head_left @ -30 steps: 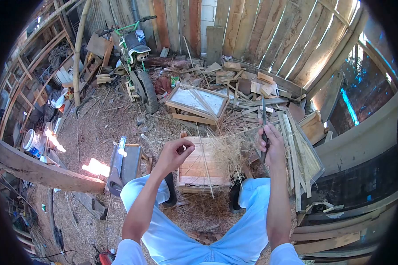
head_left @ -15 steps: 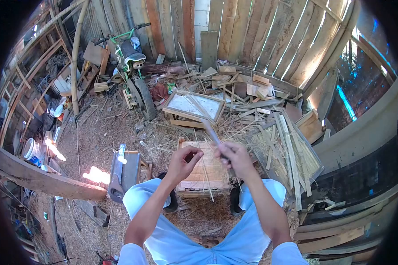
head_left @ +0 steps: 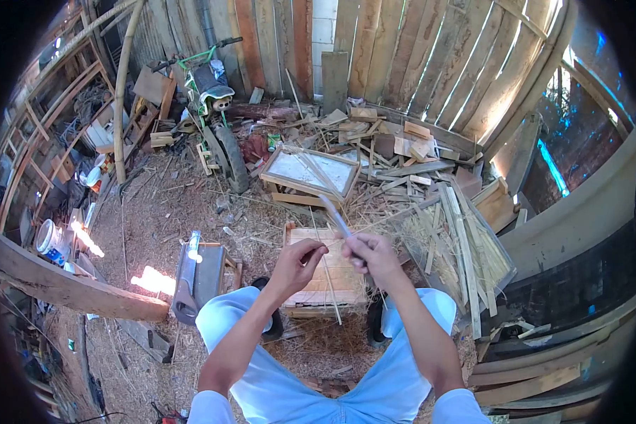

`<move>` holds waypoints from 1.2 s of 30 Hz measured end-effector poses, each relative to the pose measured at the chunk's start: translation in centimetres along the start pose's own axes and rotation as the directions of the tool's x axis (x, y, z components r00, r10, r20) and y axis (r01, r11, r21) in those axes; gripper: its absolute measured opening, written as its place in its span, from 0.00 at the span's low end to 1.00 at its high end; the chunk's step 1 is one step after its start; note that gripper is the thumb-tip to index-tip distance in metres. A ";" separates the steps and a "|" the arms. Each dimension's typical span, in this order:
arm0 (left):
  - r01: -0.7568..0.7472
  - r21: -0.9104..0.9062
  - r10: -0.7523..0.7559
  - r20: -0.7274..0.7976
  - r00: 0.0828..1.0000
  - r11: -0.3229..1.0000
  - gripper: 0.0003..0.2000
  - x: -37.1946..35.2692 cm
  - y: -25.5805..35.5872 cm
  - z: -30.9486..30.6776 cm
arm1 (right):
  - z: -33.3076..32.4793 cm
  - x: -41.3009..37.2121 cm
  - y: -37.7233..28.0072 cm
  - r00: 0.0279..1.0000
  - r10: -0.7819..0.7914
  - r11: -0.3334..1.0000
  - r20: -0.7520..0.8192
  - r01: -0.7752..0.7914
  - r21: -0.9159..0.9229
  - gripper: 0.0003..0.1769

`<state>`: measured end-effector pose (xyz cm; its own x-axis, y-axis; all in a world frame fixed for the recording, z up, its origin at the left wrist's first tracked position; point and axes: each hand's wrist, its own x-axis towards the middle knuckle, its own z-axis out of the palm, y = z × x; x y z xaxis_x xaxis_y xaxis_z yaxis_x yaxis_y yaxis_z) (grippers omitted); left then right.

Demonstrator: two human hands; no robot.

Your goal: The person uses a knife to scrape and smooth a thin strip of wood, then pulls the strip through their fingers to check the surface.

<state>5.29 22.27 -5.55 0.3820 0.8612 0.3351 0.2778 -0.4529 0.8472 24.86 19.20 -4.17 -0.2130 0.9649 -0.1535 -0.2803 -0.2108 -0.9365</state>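
My right hand is wrapped round the handle of a knife, whose long blade points up and to the left. To its left, my left hand has its fingers pinched together near the knife; whatever they hold is too small to make out. Both hands are above a low wooden box with a pale plank top, which stands between my knees. A thin strip of wood lies slanting across that top.
A hand saw rests on a dark box at the left. Ahead are a framed tray, a small motorbike and heaped wood scraps. Long wooden strips lie at the right. Shavings cover the ground.
The knife blade has shifted slightly down and its tip is lower. My left hand has moved a little to the right, and my right hand a little lower.
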 end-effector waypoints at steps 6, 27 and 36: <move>-0.023 0.000 0.023 -0.012 1.000 1.000 0.06 -0.2 -0.5 -1.0 | -3.7 -0.6 -2.9 0.981 -0.135 0.961 -0.143 0.164 0.221 0.16; 0.118 -0.060 -0.108 0.145 0.984 0.991 0.10 -0.9 0.4 -2.1 | -6.4 -1.7 -4.1 0.956 -0.207 0.954 -0.209 0.244 0.172 0.15; 0.215 -0.111 -0.190 0.204 0.960 0.970 0.11 -0.5 -0.1 -0.6 | 0.0 -0.9 -0.9 0.999 -0.015 0.999 0.040 0.013 0.046 0.17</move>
<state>4.57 22.04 -5.53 0.4944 0.8659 0.0768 0.2540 -0.2284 0.9398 25.29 18.54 -3.18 -0.2462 0.9609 -0.1271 -0.3255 -0.2055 -0.9229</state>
